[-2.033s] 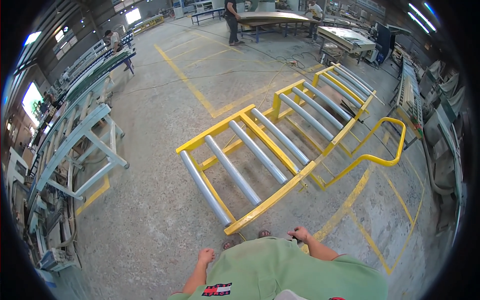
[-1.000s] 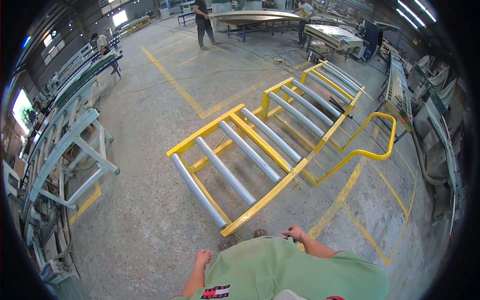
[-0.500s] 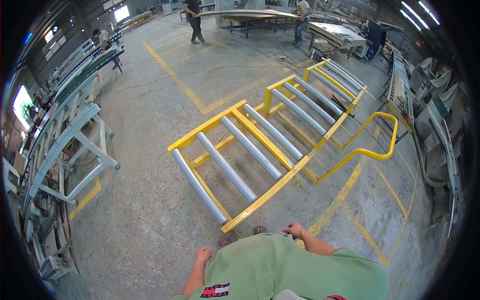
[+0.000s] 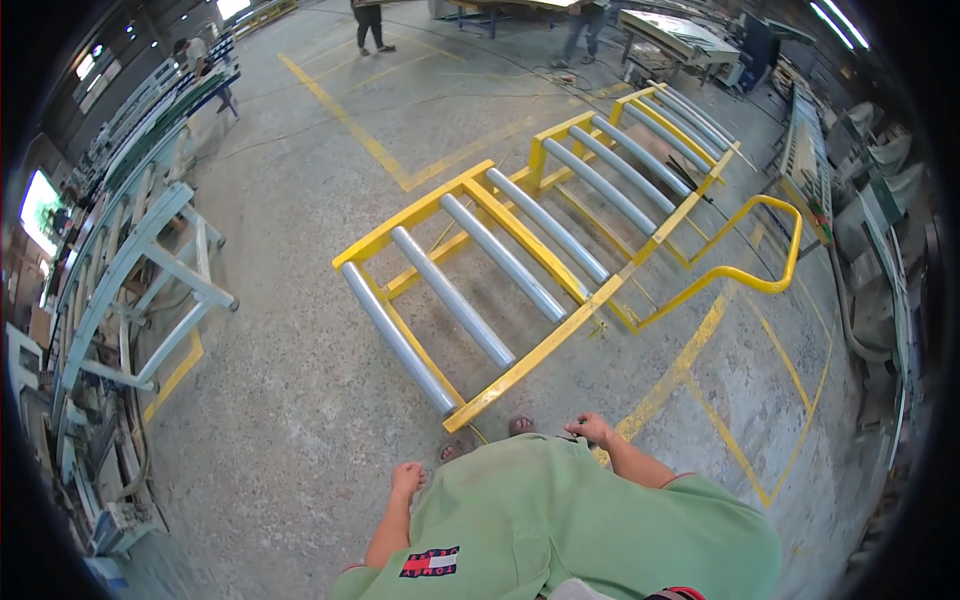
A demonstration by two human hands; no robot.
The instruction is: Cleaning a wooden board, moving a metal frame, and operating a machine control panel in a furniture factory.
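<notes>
Both my hands hang low in front of my green shirt. My left hand (image 4: pixel 408 479) is at my left side with its fingers curled in, and no object shows in it. On the other side, my right hand (image 4: pixel 592 430) is closed, and a small dark thing shows at its fingers, too small to name. Just ahead of my feet stands a yellow-framed roller cart (image 4: pixel 540 370) with several bare steel rollers (image 4: pixel 430 296) and a bent yellow push handle (image 4: pixel 745 270) on its right. Neither hand touches the cart.
Pale blue metal racks (image 4: pixel 150 250) line the left. Two people (image 4: pixel 368 25) at the far side carry a large flat panel, partly cut off. Work tables (image 4: pixel 680 40) stand at the back right, machines along the right. Cables lie across the concrete floor with yellow lines.
My view has tipped downward, so the cart and floor sit higher in the picture. The far people with the panel have shifted slightly left. My hands stay low at my sides.
</notes>
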